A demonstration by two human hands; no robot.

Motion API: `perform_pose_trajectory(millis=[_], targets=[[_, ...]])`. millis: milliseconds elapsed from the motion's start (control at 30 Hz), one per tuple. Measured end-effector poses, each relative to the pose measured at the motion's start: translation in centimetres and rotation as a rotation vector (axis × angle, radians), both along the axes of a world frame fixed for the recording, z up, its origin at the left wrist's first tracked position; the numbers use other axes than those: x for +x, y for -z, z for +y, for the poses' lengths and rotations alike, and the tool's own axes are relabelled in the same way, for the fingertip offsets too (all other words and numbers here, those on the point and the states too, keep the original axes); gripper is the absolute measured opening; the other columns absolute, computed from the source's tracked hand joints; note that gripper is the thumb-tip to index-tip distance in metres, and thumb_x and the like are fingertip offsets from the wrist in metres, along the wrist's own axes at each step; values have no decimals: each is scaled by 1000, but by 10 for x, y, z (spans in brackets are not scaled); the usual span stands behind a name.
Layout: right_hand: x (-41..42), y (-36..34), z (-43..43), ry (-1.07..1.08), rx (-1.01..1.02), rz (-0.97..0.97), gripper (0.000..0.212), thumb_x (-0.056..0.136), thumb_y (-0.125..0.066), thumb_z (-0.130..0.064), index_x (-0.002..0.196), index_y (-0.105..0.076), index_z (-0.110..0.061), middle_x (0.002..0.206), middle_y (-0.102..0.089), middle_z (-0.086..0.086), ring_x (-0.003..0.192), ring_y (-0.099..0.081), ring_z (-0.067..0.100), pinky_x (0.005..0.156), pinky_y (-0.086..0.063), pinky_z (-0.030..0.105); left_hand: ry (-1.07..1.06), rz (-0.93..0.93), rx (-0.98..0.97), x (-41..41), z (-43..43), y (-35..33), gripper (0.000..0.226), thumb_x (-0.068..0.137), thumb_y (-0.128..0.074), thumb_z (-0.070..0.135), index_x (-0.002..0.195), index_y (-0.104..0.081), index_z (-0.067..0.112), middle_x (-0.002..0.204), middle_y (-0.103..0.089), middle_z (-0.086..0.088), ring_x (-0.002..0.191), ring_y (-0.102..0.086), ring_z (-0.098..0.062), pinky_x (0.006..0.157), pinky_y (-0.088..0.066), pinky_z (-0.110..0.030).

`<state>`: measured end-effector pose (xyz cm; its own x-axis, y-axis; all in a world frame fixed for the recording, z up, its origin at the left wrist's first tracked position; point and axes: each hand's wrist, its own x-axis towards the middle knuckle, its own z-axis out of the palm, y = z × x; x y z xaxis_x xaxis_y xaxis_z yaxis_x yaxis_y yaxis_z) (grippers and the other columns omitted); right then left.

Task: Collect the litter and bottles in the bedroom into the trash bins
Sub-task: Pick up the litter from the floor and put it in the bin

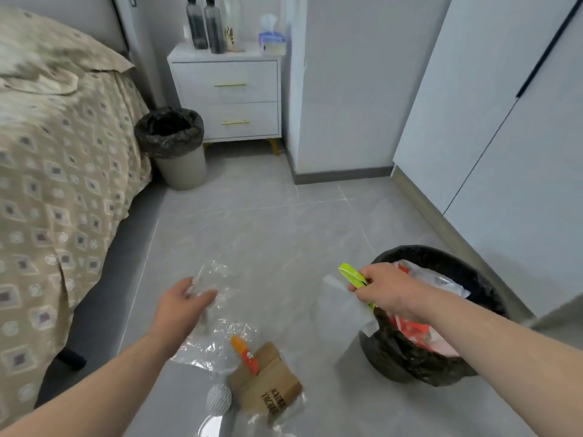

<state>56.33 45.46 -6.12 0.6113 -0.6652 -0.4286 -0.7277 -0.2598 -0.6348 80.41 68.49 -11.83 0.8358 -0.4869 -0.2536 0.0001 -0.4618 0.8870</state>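
My left hand [183, 305] grips a crumpled clear plastic wrapper [210, 280] just above the floor. My right hand [383, 288] pinches a translucent white bag with a lime-green strip [351, 275] at the rim of a black-lined trash bin [419, 367], which holds red and clear packaging. On the floor near me lie more clear plastic film [209, 345], an orange wrapper [244, 353], a brown paper bag [268, 383] and a white foam net [218, 398]. A second, beige bin with a black liner [176, 152] stands by the bed. Two dark bottles [205, 23] stand on the nightstand.
A bed with a patterned beige cover [56, 171] fills the left side. A white two-drawer nightstand [230, 93] with a tissue pack [272, 41] stands at the back. White wardrobe doors [504, 121] line the right. Grey tiled floor [268, 222] lies between.
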Motion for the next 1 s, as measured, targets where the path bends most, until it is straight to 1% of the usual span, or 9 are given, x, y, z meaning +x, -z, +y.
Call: perform_pose_trajectory(millis=[133,300,400,500,667,767,833,933,1000], targets=[[-41,-35,-34,163,83,-155,18,83,-55,0,96,-68,0,67,-58,-5,61,-46,12,51,-34,22,93,75,-143,-42,-46,-40,19,78,-77,15,79,-58,18,79,-59,-11,69,-55,-24,69,-49,-40],[-92,-49,-83,341,315,-281,14,83,-55,3,87,-66,-5,75,-57,13,62,-52,22,54,-45,26,264,-16,-194,-112,-122,-65,49,60,-77,44,87,-62,6,69,-60,-2,66,-55,-21,68,-47,-36],[-125,-56,-108,448,403,-381,13,84,-53,8,87,-62,-2,76,-58,13,61,-57,21,55,-52,28,363,-74,-180,-164,-169,-69,36,77,-77,28,107,-65,14,88,-69,0,84,-64,-18,75,-51,-32],[-159,-62,-134,611,451,-563,16,86,-49,12,86,-59,0,83,-59,12,55,-62,17,47,-54,21,511,-157,-190,-206,-209,-60,41,76,-76,33,114,-63,25,101,-71,7,94,-68,-10,79,-54,-29],[-206,-66,-153,793,447,-741,18,86,-46,13,83,-58,1,86,-57,12,64,-58,18,44,-52,21,735,-506,25,-249,-248,-33,72,71,-71,55,135,-44,36,122,-49,0,117,-47,-18,102,-40,-35],[-219,-65,-156,867,420,-782,17,87,-46,12,82,-58,2,84,-56,12,51,-59,14,45,-53,22,856,-532,200,-261,-257,-9,99,63,-65,69,146,-24,34,137,-40,-4,132,-35,-24,109,-36,-44],[-220,-64,-157,931,403,-843,16,89,-46,11,80,-57,2,84,-55,12,54,-58,17,46,-55,23,875,-523,241,-263,-257,3,113,60,-61,75,151,-12,29,151,-31,-4,141,-26,-25,114,-29,-48],[-215,-61,-157,955,429,-918,17,90,-45,10,80,-56,3,86,-53,13,64,-57,20,48,-56,23,863,-570,231,-256,-245,8,102,72,-39,81,153,-6,28,161,-12,1,149,-5,-21,119,-12,-48],[-209,-57,-156,924,438,-914,17,89,-45,10,81,-57,1,86,-54,11,66,-58,19,50,-56,24,803,-599,171,-244,-230,11,99,72,-20,81,152,-11,25,160,-16,0,148,-10,-20,120,-13,-45]])
